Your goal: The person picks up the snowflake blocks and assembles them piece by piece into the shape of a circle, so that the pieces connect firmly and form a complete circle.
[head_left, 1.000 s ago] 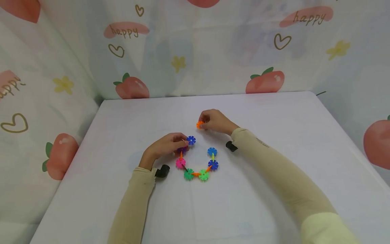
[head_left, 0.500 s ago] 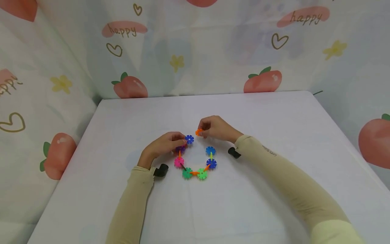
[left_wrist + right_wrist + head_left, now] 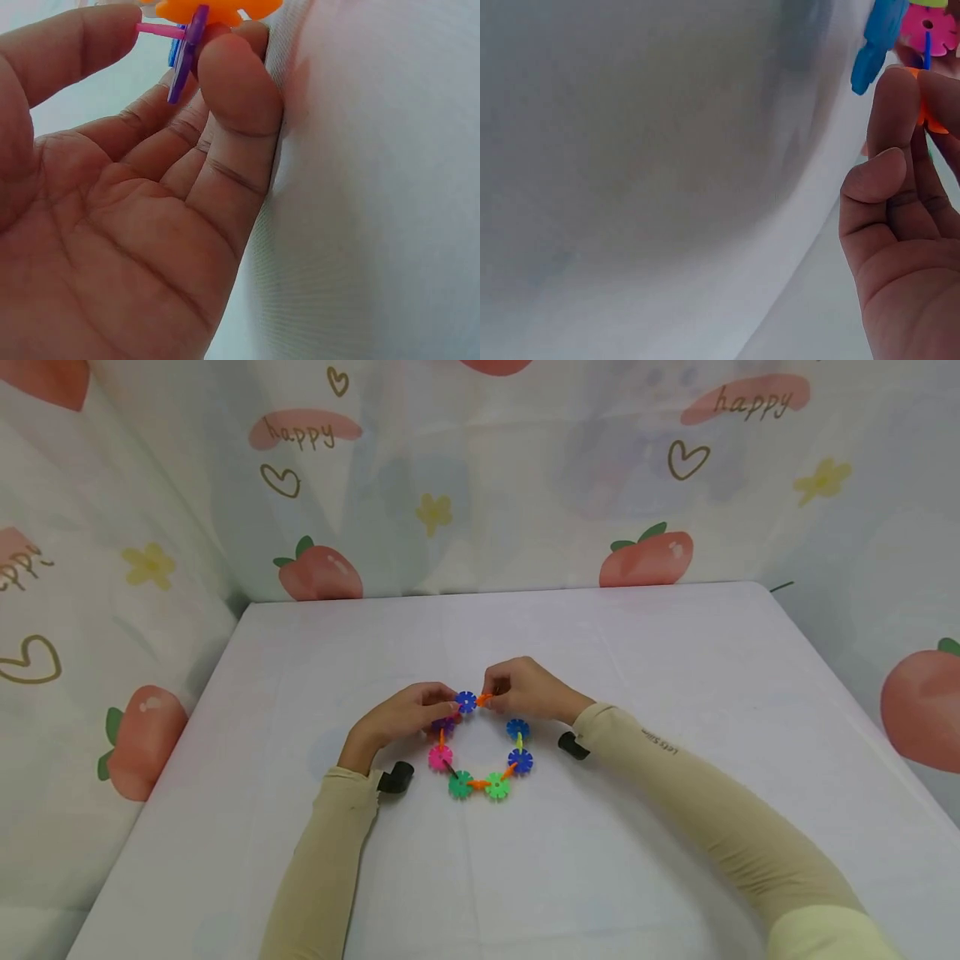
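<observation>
A chain of interlocking snowflake discs lies in a ring on the table in the head view. My left hand [image 3: 401, 717] holds its upper left part, with a pink disc [image 3: 160, 30] edge-on between thumb and finger and a purple disc [image 3: 186, 64] beside it. A blue disc [image 3: 466, 702] sticks out past those fingertips. My right hand [image 3: 534, 687] pinches an orange disc [image 3: 484, 700] edge-on against the blue disc's right side; whether their slots interlock, I cannot tell. At the chain's other end is a lighter blue disc [image 3: 517, 728], apart from the orange one.
A pink disc [image 3: 440, 757], a dark green disc [image 3: 461, 785] and a light green disc [image 3: 497, 787] form the lower part of the ring. White cloth covers the table [image 3: 637, 643]; a printed curtain [image 3: 510, 485] stands behind it.
My right hand has come down and toward me, bringing the orange disc from above right of the blue disc to its side. The left hand stays nearly still on the chain.
</observation>
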A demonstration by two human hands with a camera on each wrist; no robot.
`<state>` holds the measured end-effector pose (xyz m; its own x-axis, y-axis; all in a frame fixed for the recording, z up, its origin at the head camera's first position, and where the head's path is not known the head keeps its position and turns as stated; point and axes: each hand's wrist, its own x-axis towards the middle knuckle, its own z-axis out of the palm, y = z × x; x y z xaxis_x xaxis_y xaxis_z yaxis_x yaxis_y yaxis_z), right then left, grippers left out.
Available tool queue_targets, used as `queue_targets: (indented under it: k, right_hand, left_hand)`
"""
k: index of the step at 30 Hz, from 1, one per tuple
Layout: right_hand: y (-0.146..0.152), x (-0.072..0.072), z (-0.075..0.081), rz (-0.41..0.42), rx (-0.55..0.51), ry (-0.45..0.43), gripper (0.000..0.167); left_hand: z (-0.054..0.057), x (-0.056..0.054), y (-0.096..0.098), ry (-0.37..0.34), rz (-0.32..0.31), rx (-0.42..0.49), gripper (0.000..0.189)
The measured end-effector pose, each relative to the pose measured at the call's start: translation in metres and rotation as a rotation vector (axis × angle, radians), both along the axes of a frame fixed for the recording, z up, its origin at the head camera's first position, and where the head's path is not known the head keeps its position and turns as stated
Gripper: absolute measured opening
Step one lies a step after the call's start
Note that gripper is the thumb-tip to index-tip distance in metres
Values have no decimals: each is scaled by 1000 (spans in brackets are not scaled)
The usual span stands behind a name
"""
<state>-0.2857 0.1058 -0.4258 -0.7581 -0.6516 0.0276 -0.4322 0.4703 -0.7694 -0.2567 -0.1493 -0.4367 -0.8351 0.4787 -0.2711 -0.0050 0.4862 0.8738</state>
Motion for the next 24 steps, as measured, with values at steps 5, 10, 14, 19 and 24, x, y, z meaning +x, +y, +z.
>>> queue_targets:
  k: [5, 10, 14, 19, 24]
  right_hand:
    - [-5, 0, -3, 23, 18, 65, 12]
    - [-9, 2, -1, 42, 38, 127, 12]
    - [-11, 4, 2, 41, 50, 174, 12]
    - [-13, 5, -1, 27, 52, 218, 12]
    - [-15, 5, -4, -10, 40, 210, 11]
  left_hand:
    - [-1, 0, 1, -2, -6, 10, 32]
    - [-1, -1, 1, 11, 9, 10, 30]
    - [-2, -2, 1, 33, 20, 4, 30]
    - [-1, -3, 3, 51, 28, -14, 31]
    - [0, -3, 4, 41, 35, -19, 32]
